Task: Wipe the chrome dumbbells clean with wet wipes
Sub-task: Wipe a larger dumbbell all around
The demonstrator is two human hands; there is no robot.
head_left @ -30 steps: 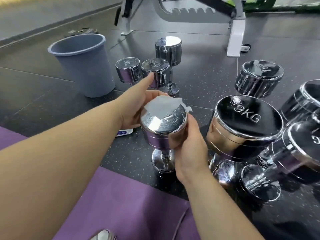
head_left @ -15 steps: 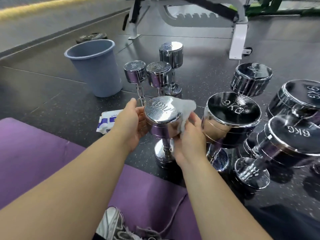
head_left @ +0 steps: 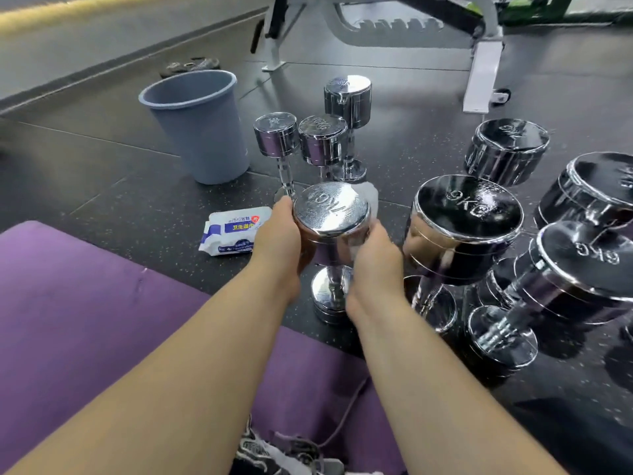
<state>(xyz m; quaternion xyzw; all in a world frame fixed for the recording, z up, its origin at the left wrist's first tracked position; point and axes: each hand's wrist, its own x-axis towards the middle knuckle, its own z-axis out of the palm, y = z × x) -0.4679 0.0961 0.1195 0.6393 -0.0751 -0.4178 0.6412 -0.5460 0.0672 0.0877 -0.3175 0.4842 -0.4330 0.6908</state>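
Steadying the dumbbell [head_left: 332,214] with the left hand [head_left: 281,238], fingers curled round the left wall of its top head. Keeping it standing on end on the floor [head_left: 137,200], between the wipe pack [head_left: 233,231] and the 9KG dumbbell [head_left: 462,228]. Pressing the wet wipe [head_left: 371,199] against the right wall with the right hand [head_left: 375,258], curled round it. Shifting the wipe off the top face — covered a second ago — down onto the side. Treating the top face as probably done, and leaving handle and lower head for later passes.
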